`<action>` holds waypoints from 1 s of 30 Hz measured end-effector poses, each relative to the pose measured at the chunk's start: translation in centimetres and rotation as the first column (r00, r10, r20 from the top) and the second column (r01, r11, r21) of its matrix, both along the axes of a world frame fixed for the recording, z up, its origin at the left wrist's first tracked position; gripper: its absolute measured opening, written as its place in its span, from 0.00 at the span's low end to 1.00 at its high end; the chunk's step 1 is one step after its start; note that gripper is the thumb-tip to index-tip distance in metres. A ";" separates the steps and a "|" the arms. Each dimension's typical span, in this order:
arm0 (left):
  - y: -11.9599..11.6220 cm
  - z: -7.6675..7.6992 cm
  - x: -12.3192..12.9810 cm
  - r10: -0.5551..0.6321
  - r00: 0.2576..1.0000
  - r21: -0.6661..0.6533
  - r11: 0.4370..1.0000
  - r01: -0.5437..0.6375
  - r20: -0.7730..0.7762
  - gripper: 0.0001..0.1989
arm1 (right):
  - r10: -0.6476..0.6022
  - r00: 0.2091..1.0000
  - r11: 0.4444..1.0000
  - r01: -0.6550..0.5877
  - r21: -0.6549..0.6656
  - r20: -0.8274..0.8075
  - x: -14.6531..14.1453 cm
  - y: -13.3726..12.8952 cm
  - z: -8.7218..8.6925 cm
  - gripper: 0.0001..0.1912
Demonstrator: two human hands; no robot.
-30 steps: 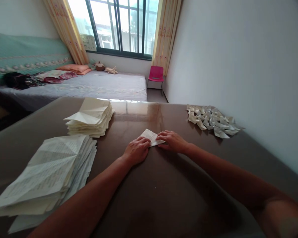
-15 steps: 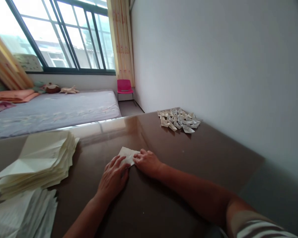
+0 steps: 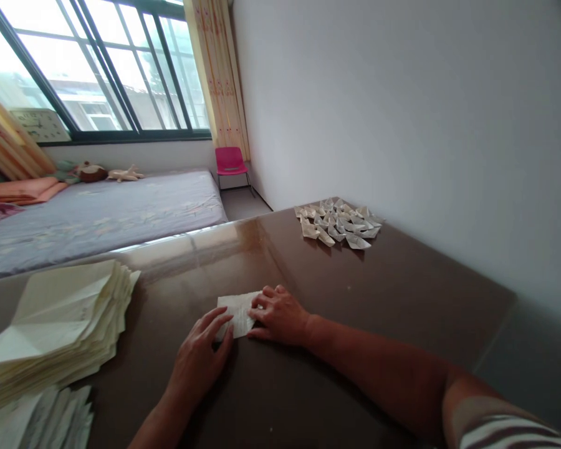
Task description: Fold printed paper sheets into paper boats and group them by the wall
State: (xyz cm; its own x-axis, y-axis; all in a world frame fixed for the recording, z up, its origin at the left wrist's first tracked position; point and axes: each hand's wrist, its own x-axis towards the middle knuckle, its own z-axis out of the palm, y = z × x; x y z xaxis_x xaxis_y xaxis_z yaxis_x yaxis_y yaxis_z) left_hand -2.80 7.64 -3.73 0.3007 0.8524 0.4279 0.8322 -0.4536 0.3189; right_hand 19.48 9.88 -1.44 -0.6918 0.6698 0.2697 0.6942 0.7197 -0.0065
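A small folded sheet of paper (image 3: pixel 242 313), off-white with faint lines, lies flat on the brown table between my hands. My left hand (image 3: pixel 201 352) rests at its left edge, fingers apart and fingertips on the paper. At the right edge, my right hand (image 3: pixel 278 317) has bent fingers closed over the paper, its thumb low near the bottom corner. Those fingers cover part of that edge. Farther back on the table sits a cluster of several folded paper boats (image 3: pixel 339 223).
A thick stack of cream paper sheets (image 3: pixel 70 312) lies on the table's left, with a greyer stack of paper (image 3: pixel 42 418) nearer me. Beyond the glossy table (image 3: pixel 355 324) are a bed (image 3: pixel 168 206) and a pink chair (image 3: pixel 230 162). A white wall (image 3: pixel 402 112) runs along the right.
The paper has turned so it sits squarer to me and shows more of its face. Both hands have shifted slightly nearer, and my left thumb and fingers are wider apart. The view has moved slightly.
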 end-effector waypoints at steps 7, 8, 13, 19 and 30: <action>-0.4 0.6 0.7 0.008 0.944 -0.165 0.985 0.049 0.330 0.13 | -0.025 0.998 0.998 0.022 -0.056 -0.057 0.1 -0.7 -0.2 0.30; -0.5 0.7 0.8 0.015 0.923 -0.196 0.978 0.065 0.383 0.13 | -0.024 0.998 0.998 0.021 -0.057 -0.054 0.1 -0.8 -0.1 0.27; -0.7 0.7 1.2 0.142 0.777 -0.403 0.902 0.153 0.614 0.17 | 0.008 0.998 0.999 -0.010 -0.038 -0.069 0.5 -0.5 -0.2 0.18; -1.1 0.9 1.9 0.180 0.652 -0.460 0.840 0.288 0.736 0.19 | 0.071 0.989 0.997 -0.072 0.000 -0.128 0.8 -0.3 -0.4 0.17; -2.2 2.5 1.7 -0.212 0.966 0.013 0.976 0.216 -0.145 0.18 | 0.130 0.974 0.991 -0.132 0.001 -0.184 1.5 0.2 -0.4 0.10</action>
State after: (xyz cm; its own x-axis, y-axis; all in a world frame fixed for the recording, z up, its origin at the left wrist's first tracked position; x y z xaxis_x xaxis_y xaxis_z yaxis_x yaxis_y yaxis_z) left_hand -1.07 5.46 -1.25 0.5343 0.7496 0.3907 0.7503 -0.6334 0.1891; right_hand 20.94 10.07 -1.85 -0.7131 0.5802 0.3935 0.5802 0.8035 -0.1333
